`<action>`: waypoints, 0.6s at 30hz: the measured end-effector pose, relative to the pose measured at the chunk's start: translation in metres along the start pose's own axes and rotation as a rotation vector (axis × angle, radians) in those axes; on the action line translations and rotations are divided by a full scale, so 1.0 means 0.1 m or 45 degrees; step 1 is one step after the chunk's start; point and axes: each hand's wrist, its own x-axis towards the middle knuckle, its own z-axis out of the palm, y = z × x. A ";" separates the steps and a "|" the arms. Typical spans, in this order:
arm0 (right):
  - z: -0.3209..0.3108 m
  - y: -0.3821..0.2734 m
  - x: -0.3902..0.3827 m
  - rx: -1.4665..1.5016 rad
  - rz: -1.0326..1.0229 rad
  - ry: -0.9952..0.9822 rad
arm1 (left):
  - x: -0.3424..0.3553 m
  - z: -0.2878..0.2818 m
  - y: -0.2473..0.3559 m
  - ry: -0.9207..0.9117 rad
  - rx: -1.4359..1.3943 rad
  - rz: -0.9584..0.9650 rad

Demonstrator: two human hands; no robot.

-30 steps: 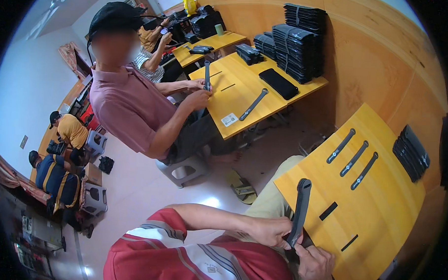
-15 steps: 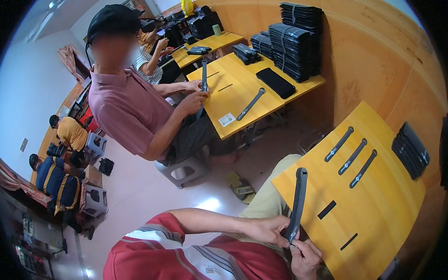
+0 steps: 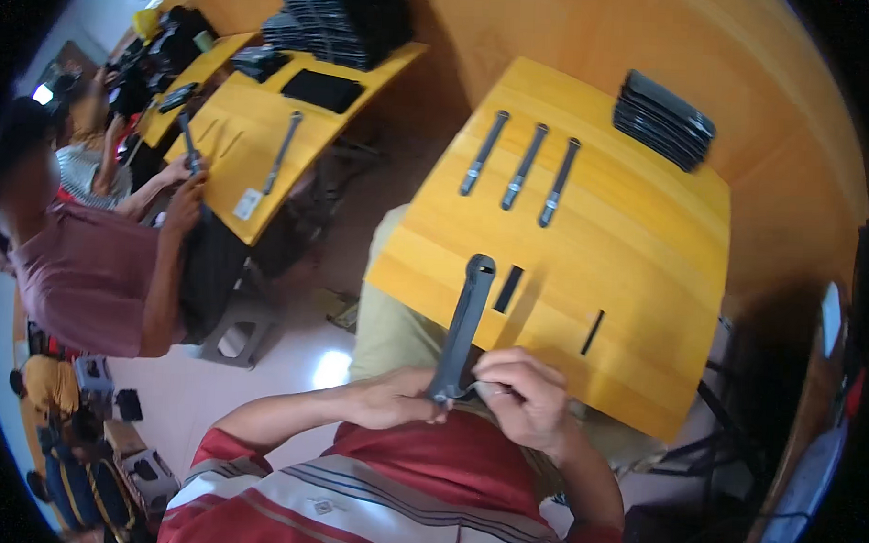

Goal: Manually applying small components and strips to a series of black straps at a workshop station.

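Observation:
A dark grey strap [image 3: 462, 322] with a slot in its rounded upper end stands up from my left hand [image 3: 392, 400], whose fingers close round its lower end. Beside that end, my right hand [image 3: 528, 397] is closed in a pinch. Something thin and pale runs from its fingertips toward the strap; I cannot make out what it is. On the yellow table [image 3: 645, 269] beyond lie three similar straps in a row, the middle strap [image 3: 525, 167] among them. Nearer to me are a short black strip [image 3: 508, 289] and a narrower black strip [image 3: 593, 333].
A stack of black plastic-wrapped packs [image 3: 664, 121] stands at the table's far right. To the left, a person in a pink shirt [image 3: 95, 269] handles a strap at another yellow table [image 3: 229, 173]. A grey stool [image 3: 233, 333] is under that person. Several other people sit farther back.
The view has swung right, so the table now sits more central. My right hand has drawn a little away from the strap's lower end, while the left keeps its hold.

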 end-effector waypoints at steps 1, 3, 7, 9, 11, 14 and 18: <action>0.02 0.01 -0.03 0.026 0.018 -0.030 | 0.00 0.03 0.09 0.039 0.069 0.015; -0.03 0.04 -0.07 0.038 0.046 -0.052 | 0.08 0.10 0.01 0.212 0.315 0.391; -0.77 0.28 0.12 -0.108 0.184 0.707 | -0.08 0.09 -0.06 0.257 0.137 0.145; -1.52 0.25 0.43 -0.663 0.255 1.033 | -0.13 0.04 0.11 0.258 0.243 0.145; -1.95 0.28 0.64 -0.631 0.094 1.225 | -0.09 -0.02 0.16 0.306 0.408 0.285; -2.69 0.36 0.66 -0.639 -0.097 1.486 | -0.18 -0.11 0.01 0.403 0.365 0.145; -2.69 0.37 0.65 -1.003 -0.138 1.491 | -0.36 -0.15 -0.32 0.592 0.229 0.089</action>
